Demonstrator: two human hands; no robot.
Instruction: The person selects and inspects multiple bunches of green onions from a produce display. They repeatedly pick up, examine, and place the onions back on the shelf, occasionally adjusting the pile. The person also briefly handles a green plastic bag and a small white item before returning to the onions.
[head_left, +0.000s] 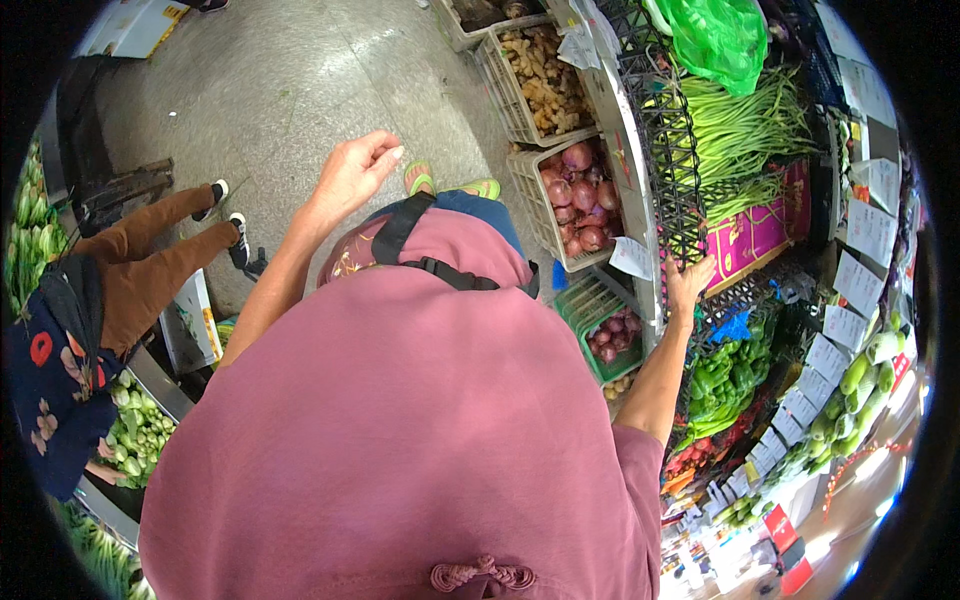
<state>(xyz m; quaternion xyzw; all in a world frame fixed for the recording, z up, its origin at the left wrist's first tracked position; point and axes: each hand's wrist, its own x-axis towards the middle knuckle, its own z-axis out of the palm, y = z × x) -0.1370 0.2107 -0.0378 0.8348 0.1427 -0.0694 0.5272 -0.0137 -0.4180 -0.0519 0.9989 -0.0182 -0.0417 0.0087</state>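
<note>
My left hand (364, 166) hangs over the floor in front of me, fingers curled loosely in towards the thumb. I see nothing in it. At the stall on my right, my right hand (686, 281) is on the rim of a black lattice plastic crate (682, 157), thumb on one side and fingers on the other. Beyond that rim lie long green beans (739, 127) and a magenta printed carton (750, 244). Green peppers (731, 375) sit nearer to me along the stall. A green plastic bag (716, 41) rests at the far end.
Below the stall stand crates of ginger (544, 79) and large red onions (581, 199), and a green crate (592, 322) of smaller ones. Price cards (859, 285) line the back. To my left, a person in brown trousers (161, 262) stands by a bin of green vegetables (139, 435).
</note>
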